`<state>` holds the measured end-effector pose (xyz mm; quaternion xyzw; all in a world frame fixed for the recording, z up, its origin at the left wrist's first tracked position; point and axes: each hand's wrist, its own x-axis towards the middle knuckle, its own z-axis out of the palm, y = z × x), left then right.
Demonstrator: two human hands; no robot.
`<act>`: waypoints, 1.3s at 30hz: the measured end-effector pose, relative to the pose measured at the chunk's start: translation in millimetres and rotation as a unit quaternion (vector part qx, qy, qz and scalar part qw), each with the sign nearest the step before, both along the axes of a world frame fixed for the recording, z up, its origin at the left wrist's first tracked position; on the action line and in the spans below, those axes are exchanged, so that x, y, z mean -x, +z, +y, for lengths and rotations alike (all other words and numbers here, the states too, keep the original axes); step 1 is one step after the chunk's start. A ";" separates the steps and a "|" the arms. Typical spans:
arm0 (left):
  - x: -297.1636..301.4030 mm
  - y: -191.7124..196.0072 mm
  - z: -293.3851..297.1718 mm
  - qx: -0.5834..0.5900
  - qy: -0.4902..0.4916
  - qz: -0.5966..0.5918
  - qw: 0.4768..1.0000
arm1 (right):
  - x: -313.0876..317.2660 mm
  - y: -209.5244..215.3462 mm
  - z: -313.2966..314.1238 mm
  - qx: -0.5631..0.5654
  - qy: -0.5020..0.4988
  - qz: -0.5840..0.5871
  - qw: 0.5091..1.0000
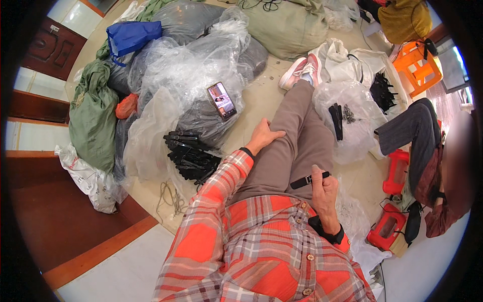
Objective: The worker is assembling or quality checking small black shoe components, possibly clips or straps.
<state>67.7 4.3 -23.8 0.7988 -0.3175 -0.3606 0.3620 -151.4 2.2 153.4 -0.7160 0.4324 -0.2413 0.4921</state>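
My right hand (324,194) is closed around a short black strap (301,182) with a small pale buckle, held above my right thigh. Against my left thigh rests my left hand (264,136), thumb stretched out, with nothing in it. Left of that hand lies a heap of black straps (191,160) with buckles, on and beside clear plastic. On a clear plastic bag (342,146) to the right of my legs are a bundle of black straps (336,122) and a little pile of small metal pieces (348,114).
A lit phone (221,100) leans on large plastic-wrapped bags (186,65). Green sacks (93,121) and a blue bag (133,38) stand at left. At right, another person's dark-trousered leg (415,131) is near red plastic stools (387,226) and an orange stool (416,68). More black straps (383,93) lie in a white sack.
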 end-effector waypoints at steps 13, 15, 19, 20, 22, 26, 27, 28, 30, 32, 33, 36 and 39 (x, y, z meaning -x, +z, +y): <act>-16.5 9.0 22.2 -0.003 -0.092 0.134 0.987 | 6.4 -0.6 -0.5 -0.028 -0.012 0.004 1.000; -10.0 27.1 33.0 0.041 -0.086 0.118 0.988 | 4.8 1.6 -1.9 -0.027 -0.023 0.003 0.999; 16.3 124.3 44.0 0.117 -0.036 0.217 0.968 | 11.8 -2.2 -3.4 -0.034 -0.041 0.008 0.999; 26.5 141.8 45.5 0.157 -0.070 0.232 0.957 | 13.3 -1.4 -3.8 -0.033 -0.042 0.009 0.999; 44.3 155.8 50.8 0.155 -0.134 0.284 0.937 | 15.2 -0.9 -4.6 -0.040 -0.039 0.026 0.998; 72.9 160.5 57.0 0.180 -0.175 0.279 0.927 | 10.4 1.4 -4.6 -0.007 -0.040 0.016 0.999; 72.6 161.8 56.9 0.180 -0.175 0.279 0.927 | 10.8 -0.1 -4.5 -0.005 -0.040 0.019 0.999; 71.8 163.0 56.5 0.157 -0.174 0.276 0.932 | 11.3 -1.1 -4.4 -0.002 -0.040 0.022 0.999; 71.8 163.3 55.6 0.134 -0.175 0.273 0.936 | 13.2 -1.4 -3.6 -0.007 -0.040 0.016 0.999; 73.2 161.0 54.6 0.119 -0.163 0.253 0.946 | 14.9 -0.6 -3.1 -0.012 -0.039 0.011 0.999; 74.1 158.9 54.5 0.118 -0.163 0.253 0.946 | 15.1 -0.2 -3.2 -0.012 -0.043 0.009 0.999; 78.3 151.0 55.2 0.125 -0.149 0.247 0.949 | 15.5 -1.1 -3.7 -0.009 -0.044 0.007 0.999; 84.2 145.5 56.3 0.148 -0.137 0.266 0.943 | 16.2 -4.1 -4.1 -0.001 -0.038 0.011 0.999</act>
